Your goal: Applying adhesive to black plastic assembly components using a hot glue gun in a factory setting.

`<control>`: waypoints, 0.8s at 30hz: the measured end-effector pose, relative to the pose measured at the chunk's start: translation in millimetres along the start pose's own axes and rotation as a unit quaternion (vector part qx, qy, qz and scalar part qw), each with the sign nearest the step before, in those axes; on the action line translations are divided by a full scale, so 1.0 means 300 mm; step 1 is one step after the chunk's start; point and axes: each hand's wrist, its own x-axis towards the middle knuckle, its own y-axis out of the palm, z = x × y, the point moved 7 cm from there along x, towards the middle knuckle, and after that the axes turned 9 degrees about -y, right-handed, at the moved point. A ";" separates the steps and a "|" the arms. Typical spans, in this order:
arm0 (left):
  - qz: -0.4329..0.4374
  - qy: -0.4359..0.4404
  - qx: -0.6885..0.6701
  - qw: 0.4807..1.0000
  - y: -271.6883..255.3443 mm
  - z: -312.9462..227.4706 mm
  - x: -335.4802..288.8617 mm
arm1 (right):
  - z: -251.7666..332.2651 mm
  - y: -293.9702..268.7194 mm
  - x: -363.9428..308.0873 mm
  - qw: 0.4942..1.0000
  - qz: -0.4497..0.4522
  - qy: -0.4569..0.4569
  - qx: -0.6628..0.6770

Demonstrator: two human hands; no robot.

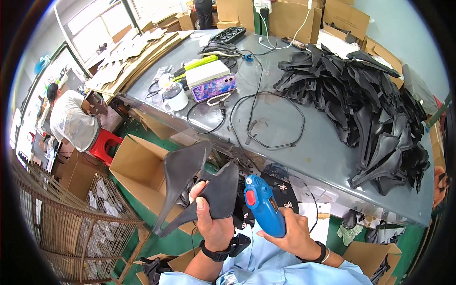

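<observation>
Left hand (pixel 212 223) is clamped on a black Y-shaped rubber piece (pixel 197 187), thumb pressed flat on its near face, the piece held tilted at the 6 o'clock part of the view, just off the near edge of the grey table (pixel 304 142). Right hand (pixel 292 232) is closed around a blue glue gun (pixel 262 204) with a red trigger, just beside the piece at its 3 o'clock; the nozzle points up toward the piece's right wing, but contact cannot be confirmed. The gun's black cord (pixel 266 123) loops across the table top. A large heap of similar black pieces (pixel 365 99) occupies the table toward 2 o'clock. Toward 12 o'clock lie a phone in a purple case (pixel 213 88), a white box (pixel 206 72), a white cup (pixel 176 99) and a string of pale beads (pixel 219 99). An open cardboard box (pixel 137 164) stands on the green floor at 9 o'clock of the hands, with a wire cage (pixel 76 223) beyond it at 8 o'clock. Another person (pixel 71 121) sits on a red stool (pixel 104 145) at 10 o'clock, well apart.
</observation>
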 end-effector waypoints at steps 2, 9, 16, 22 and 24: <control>-0.037 -0.003 0.023 0.999 -0.010 -0.001 -0.001 | 0.006 -0.004 0.000 1.000 0.000 -0.004 0.002; 0.023 -0.005 0.119 0.993 -0.045 -0.062 0.013 | 0.019 -0.014 0.002 0.999 0.026 -0.026 -0.009; -0.010 -0.154 0.136 0.979 -0.046 -0.134 0.076 | -0.002 -0.046 -0.025 0.993 -0.020 -0.097 -0.070; -0.005 -0.185 0.148 0.972 -0.019 -0.156 0.090 | 0.002 -0.056 -0.026 0.988 0.032 -0.109 -0.108; 0.000 -0.187 0.157 0.970 -0.016 -0.159 0.090 | 0.005 -0.052 -0.028 0.988 0.037 -0.106 -0.110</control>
